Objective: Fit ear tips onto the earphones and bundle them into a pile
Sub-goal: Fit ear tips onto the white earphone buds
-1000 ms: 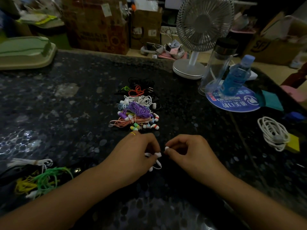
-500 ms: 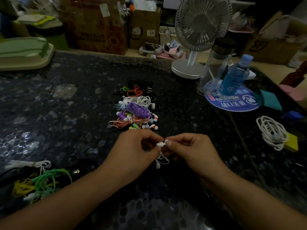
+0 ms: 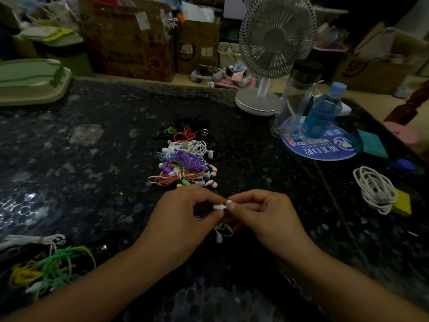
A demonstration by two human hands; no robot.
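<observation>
My left hand (image 3: pixel 185 214) pinches a white earbud (image 3: pixel 219 207) between thumb and fingers. My right hand (image 3: pixel 262 217) pinches a small white ear tip (image 3: pixel 229 202) and holds it against the earbud's end. The second white earbud (image 3: pixel 218 238) dangles on its thin cord below my hands, over the dark speckled table (image 3: pixel 92 182). Just beyond my hands lies a pile of bundled earphones (image 3: pixel 185 161) in purple, pink, white, orange and black.
A loose heap of green, yellow and white earphones (image 3: pixel 46 268) lies at the near left. A coiled white cable (image 3: pixel 373 189) sits at the right. A desk fan (image 3: pixel 274 54), a clear bottle (image 3: pixel 297 96) and a blue bottle (image 3: pixel 322 110) stand at the back right.
My hands have come together: the right hand's ear tip, apart from the earbud a second ago, now touches it. Both hands rose slightly and the second earbud hangs lower.
</observation>
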